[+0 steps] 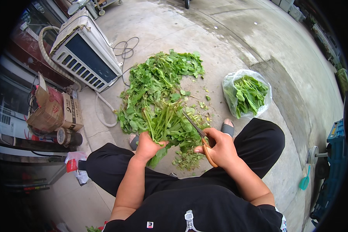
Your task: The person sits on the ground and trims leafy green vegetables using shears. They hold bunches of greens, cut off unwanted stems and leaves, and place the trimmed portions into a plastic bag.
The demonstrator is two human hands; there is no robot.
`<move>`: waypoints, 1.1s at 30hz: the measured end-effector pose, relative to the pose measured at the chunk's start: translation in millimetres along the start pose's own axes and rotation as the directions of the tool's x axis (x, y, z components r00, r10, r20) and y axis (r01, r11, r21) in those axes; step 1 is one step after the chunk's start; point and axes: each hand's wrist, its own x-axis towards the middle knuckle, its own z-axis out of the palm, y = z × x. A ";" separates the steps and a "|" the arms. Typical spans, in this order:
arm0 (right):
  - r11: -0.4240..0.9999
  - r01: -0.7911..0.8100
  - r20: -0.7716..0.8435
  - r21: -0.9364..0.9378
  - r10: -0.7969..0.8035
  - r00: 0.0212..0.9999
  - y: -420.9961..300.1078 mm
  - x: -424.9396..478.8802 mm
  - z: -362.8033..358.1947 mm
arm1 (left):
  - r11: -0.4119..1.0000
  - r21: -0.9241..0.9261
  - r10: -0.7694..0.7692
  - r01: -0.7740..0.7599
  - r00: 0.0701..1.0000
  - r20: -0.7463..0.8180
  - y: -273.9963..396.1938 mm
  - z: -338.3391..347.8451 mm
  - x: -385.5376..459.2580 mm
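My left hand (pixel 148 147) grips a bunch of leafy greens (pixel 162 117), its pale stems pointing away from me. In my right hand (pixel 221 146) is a pair of scissors (pixel 202 133) with orange handles, the blades pointing up and left at the right side of the bunch. Whether the blades touch a stem is hard to tell. A large pile of leafy greens (pixel 150 78) lies on the concrete beyond my hands. Trimmed scraps (pixel 188 160) lie on the ground between my feet. To the right stands a clear plastic bag (pixel 229 97) with more greens inside.
An air-conditioner outdoor unit (pixel 87 58) stands at the upper left, with a loose black cable (pixel 129 47) and a pale hose (pixel 105 123). Cardboard boxes (pixel 71 111) are at the left. A turquoise strainer (pixel 304 182) and blue crates (pixel 333 162) are at the right.
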 end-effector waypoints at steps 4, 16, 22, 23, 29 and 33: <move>0.997 0.037 -0.059 -0.068 -0.041 0.997 -4.0 4.4 5.8 | 1.000 0.014 -0.011 0.011 1.000 0.018 13.2 0.5 -3.3; 0.998 -0.055 0.003 0.032 0.055 0.998 1.6 8.6 11.2 | 1.000 0.008 -0.012 0.011 0.999 0.053 -0.3 4.7 -2.5; 0.936 -0.049 -0.082 0.348 0.082 0.993 19.5 7.7 12.2 | 0.998 -0.065 -0.018 0.019 1.000 0.019 3.5 2.5 -1.4; 0.921 -0.055 -0.072 0.386 0.089 0.993 20.3 7.6 11.4 | 0.994 -0.107 -0.019 0.020 1.000 0.015 1.2 2.7 -1.1; 0.897 -0.057 0.028 0.438 0.050 0.998 19.7 4.8 13.9 | 0.973 -0.227 -0.034 0.042 0.999 0.037 -7.1 2.6 2.1; 0.819 -0.058 -0.018 0.571 0.083 0.996 22.5 4.7 15.6 | 0.942 -0.335 -0.002 0.005 1.000 0.010 0.9 -1.7 2.4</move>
